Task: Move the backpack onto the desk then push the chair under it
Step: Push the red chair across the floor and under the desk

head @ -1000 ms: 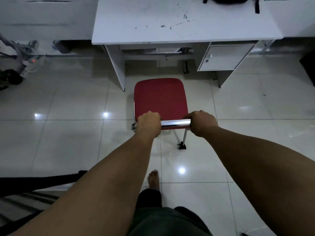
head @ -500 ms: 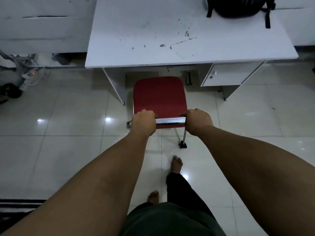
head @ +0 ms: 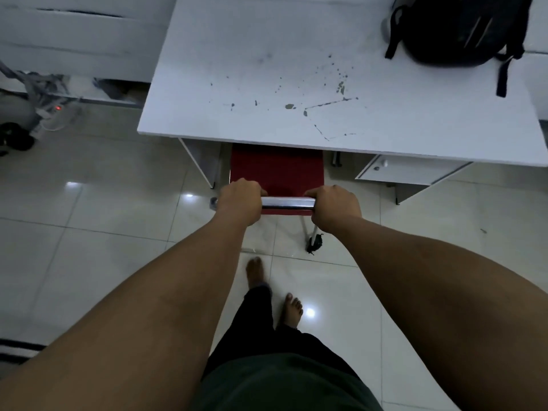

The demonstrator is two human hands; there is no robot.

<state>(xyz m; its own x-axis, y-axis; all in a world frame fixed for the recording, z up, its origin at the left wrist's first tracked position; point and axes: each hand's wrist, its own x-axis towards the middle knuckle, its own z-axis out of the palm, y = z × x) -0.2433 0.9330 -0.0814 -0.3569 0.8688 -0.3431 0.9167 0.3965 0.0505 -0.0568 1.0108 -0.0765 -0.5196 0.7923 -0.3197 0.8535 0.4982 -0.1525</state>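
A black backpack (head: pixel 453 28) lies on the far right corner of the white desk (head: pixel 267 69), one strap trailing toward the front edge. The red chair (head: pixel 277 170) stands with the front half of its seat hidden under the desk's front edge. Its chrome back bar (head: pixel 286 202) runs between my hands. My left hand (head: pixel 240 200) is closed around the bar's left end and my right hand (head: pixel 335 204) around its right end. One chair leg with a black foot (head: pixel 315 243) shows below my right wrist.
A white drawer unit (head: pixel 406 170) hangs under the desk's right side, close to the chair. The desk's left panel (head: pixel 201 161) stands just left of the seat. Cables and a power strip (head: pixel 50 111) lie on the tiled floor at left. My bare feet (head: pixel 292 310) are behind the chair.
The chair has slid forward, from standing free in front of the desk to partly under it. I have stepped closer, and both hands have kept their hold on the bar.
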